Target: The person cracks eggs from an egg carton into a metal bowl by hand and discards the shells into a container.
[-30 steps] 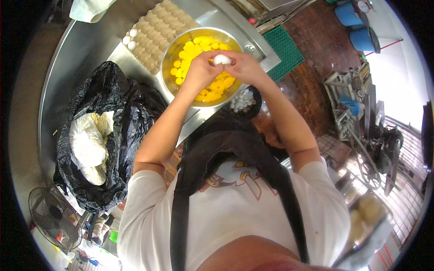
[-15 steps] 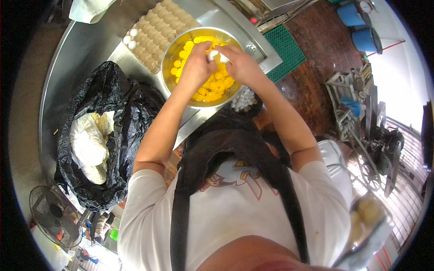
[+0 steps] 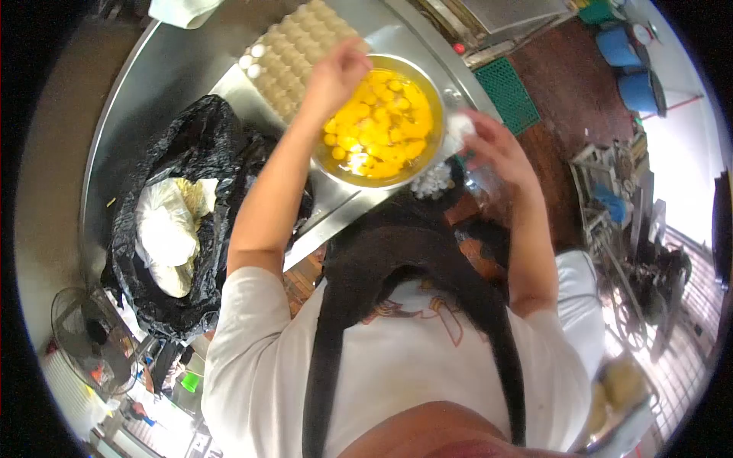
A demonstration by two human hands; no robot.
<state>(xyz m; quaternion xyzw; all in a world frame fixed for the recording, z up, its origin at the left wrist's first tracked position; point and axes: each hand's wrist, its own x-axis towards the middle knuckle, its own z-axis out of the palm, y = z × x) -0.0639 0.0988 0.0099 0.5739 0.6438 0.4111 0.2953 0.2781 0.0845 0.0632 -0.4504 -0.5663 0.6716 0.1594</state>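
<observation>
A steel bowl (image 3: 437, 99) holds many raw yolks (image 3: 382, 114) in clear egg white. Over its upper left rim is my left hand (image 3: 336, 76), fingers bent and smeared by motion, close to the cardboard egg tray (image 3: 305, 34). Several white eggs (image 3: 253, 61) sit at the tray's left corner; the rest of its visible cups hold none. My right hand (image 3: 496, 149) is just right of the bowl, its fingers around white eggshell (image 3: 459, 127), blurred. Below it, a heap of broken shells (image 3: 432, 182) lies in a dark container beside the counter.
On the steel counter (image 3: 141, 114), a black plastic bag (image 3: 195, 137) with a pale clear-wrapped bundle (image 3: 164, 229) stands at the left. A white cloth (image 3: 183, 11) lies at the upper left. Green mat (image 3: 508, 95), blue buckets (image 3: 640, 91) and machinery (image 3: 649, 259) are to the right.
Both hands were together over the bowl with a white egg between them. They have parted: my left hand moved toward the tray, my right hand moved right, past the rim, with the shell.
</observation>
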